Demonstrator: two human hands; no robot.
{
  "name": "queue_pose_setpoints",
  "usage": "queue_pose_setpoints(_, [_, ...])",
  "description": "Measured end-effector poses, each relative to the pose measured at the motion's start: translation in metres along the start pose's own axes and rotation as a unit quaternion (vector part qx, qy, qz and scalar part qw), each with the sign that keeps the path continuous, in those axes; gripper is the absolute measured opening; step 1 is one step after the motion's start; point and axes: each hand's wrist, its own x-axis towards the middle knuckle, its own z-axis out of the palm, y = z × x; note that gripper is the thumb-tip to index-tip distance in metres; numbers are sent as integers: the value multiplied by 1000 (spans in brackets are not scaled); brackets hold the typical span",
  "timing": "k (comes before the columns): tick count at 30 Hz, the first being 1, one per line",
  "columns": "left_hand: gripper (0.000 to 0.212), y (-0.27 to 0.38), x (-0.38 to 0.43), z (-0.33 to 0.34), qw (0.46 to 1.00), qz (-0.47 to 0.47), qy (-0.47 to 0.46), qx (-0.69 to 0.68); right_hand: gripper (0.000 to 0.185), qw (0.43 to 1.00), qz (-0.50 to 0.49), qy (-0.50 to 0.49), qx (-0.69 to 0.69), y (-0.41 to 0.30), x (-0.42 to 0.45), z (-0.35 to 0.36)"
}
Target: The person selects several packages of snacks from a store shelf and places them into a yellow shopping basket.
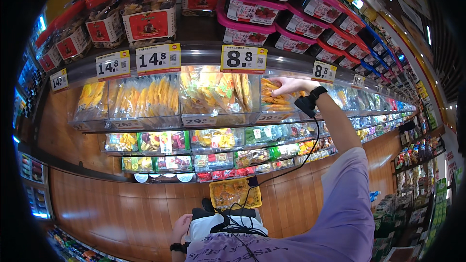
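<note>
My right hand (287, 86) reaches into a clear shelf bin of orange dried-fruit strips (273, 99), its fingers at the upper part of the pile; whether they grip a piece cannot be told. In the bin beside it, to the left, stand clear bags of yellow dried fruit (214, 91), with more upright bags of dried fruit (145, 96) further left. My left hand (182, 225) hangs low by my left thigh, its fingers partly curled and hidden from clear view. A yellow plastic basket (259, 198) holding packaged goods is on the floor by my feet.
Red-lidded plastic jars (150, 11) and stacked tubs with pink lids (251, 11) stand on the top shelf. Price tags (244, 59) line its edge. Lower shelves hold packaged snacks (164, 142). A black cable (291, 173) runs from my right wrist to my waist. Another stocked rack (418, 156) stands right.
</note>
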Motion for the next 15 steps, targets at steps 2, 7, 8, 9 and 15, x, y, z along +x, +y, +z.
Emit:
queue_pose_setpoints(2, [26,0,-1,0,1000,-6,0,0,87,992,-35,45,-115,-22,-4,6])
queue_pose_setpoints(7, [26,2,6,1,1000,8,-8,-22,89,977,2,96,-191,-42,-4,17])
queue_pose_setpoints(8, [26,3,8,1,1000,10,-10,-20,87,979,-2,104,-178,-44,-3,18])
queue_pose_setpoints(9, [26,4,10,1,1000,4,-9,-8,84,980,-5,111,-164,-45,-3,19])
queue_pose_setpoints(15, [26,10,13,3,1000,18,-2,1,84,956,-49,192,-216,-29,3,28])
